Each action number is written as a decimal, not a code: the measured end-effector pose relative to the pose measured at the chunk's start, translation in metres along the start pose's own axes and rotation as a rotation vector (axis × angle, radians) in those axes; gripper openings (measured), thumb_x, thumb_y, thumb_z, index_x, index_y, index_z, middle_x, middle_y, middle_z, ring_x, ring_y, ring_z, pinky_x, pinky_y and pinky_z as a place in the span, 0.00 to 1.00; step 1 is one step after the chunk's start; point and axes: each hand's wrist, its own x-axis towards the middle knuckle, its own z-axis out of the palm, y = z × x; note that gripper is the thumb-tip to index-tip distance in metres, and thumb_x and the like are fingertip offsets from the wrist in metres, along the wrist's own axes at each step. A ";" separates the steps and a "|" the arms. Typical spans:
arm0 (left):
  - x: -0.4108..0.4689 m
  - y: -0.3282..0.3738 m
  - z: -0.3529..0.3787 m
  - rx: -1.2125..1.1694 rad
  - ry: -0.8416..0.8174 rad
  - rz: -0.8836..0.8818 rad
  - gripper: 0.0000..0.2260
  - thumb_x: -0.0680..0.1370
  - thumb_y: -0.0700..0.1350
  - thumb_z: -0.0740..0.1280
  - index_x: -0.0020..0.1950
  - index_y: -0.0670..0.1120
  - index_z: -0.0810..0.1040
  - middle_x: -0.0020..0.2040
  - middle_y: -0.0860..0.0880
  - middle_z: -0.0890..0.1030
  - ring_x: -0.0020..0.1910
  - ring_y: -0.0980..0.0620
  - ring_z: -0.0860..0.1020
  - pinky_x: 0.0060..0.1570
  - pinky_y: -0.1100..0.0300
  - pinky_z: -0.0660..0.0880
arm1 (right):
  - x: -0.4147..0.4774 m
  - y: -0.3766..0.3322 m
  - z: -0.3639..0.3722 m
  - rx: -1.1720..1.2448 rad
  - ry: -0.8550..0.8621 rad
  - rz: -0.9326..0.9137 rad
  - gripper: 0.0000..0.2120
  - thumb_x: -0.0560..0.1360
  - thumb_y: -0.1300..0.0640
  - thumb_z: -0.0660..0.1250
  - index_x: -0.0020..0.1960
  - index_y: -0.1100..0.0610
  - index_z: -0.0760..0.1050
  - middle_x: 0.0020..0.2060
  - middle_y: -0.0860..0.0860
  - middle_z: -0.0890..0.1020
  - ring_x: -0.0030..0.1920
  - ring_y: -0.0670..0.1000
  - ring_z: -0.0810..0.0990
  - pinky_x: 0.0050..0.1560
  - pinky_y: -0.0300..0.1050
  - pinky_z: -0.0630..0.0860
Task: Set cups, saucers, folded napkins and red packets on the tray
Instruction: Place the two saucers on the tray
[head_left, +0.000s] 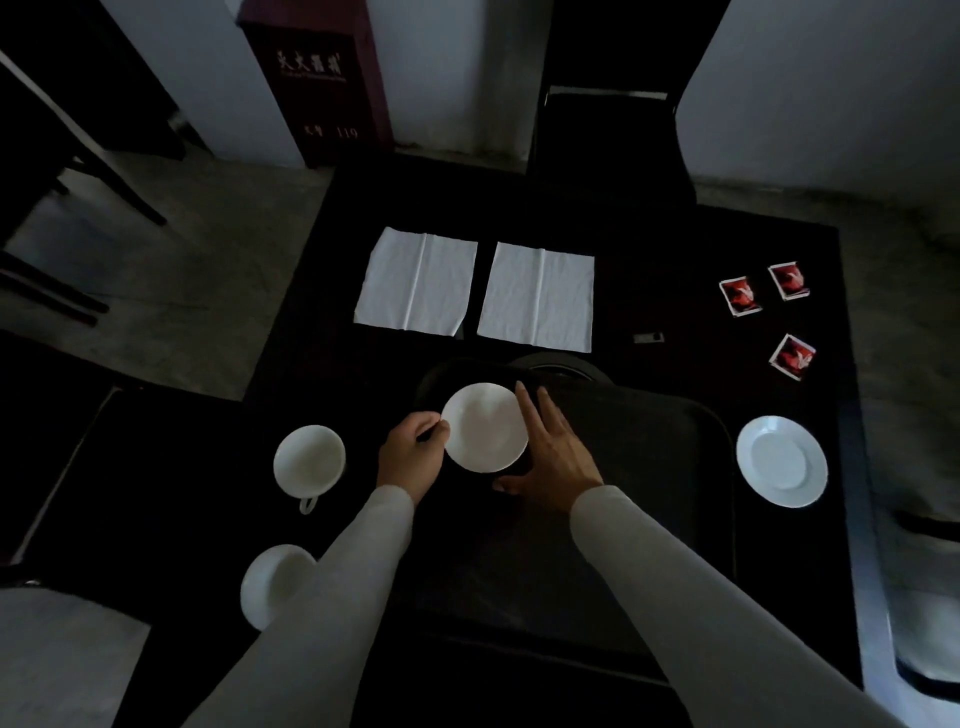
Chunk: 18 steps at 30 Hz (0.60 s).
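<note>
A white saucer (484, 427) lies at the far left corner of the black tray (675, 467). My left hand (410, 454) pinches its left rim. My right hand (550, 449) rests flat against its right edge, fingers spread, thumb under the near side. A second saucer (782, 461) sits on the table right of the tray. Two white cups stand left of the tray: one (309, 460) with its handle toward me, another (275, 582) partly hidden by my left sleeve. Two white napkins (415, 280) (537, 296) lie unfolded beyond the tray. Three red packets (740, 295) (788, 280) (792, 357) lie at the far right.
The table (649, 249) is black and dim. A small dark object (648, 338) lies beyond the tray. A round dark shape (561, 366) sits at the tray's far edge. Dark chairs (608, 130) surround the table. A dark red cabinet (317, 78) stands against the wall.
</note>
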 end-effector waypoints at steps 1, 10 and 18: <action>-0.005 0.003 0.002 0.023 0.009 0.017 0.11 0.80 0.48 0.69 0.62 0.50 0.82 0.60 0.51 0.83 0.62 0.49 0.80 0.59 0.58 0.73 | -0.005 0.005 -0.004 -0.003 0.006 0.006 0.67 0.63 0.43 0.82 0.81 0.43 0.34 0.83 0.57 0.44 0.82 0.59 0.48 0.77 0.55 0.57; -0.058 0.033 0.051 0.041 -0.043 0.079 0.15 0.80 0.49 0.68 0.67 0.49 0.79 0.68 0.50 0.79 0.59 0.53 0.76 0.57 0.60 0.69 | -0.066 0.058 -0.057 -0.061 0.160 0.053 0.63 0.65 0.40 0.79 0.82 0.48 0.37 0.82 0.58 0.47 0.82 0.59 0.48 0.79 0.52 0.53; -0.117 0.058 0.122 0.085 -0.167 0.189 0.18 0.82 0.48 0.67 0.72 0.48 0.76 0.71 0.49 0.78 0.59 0.57 0.76 0.58 0.62 0.69 | -0.126 0.118 -0.099 -0.098 0.250 0.091 0.63 0.65 0.39 0.79 0.82 0.51 0.39 0.82 0.61 0.50 0.82 0.60 0.49 0.80 0.53 0.54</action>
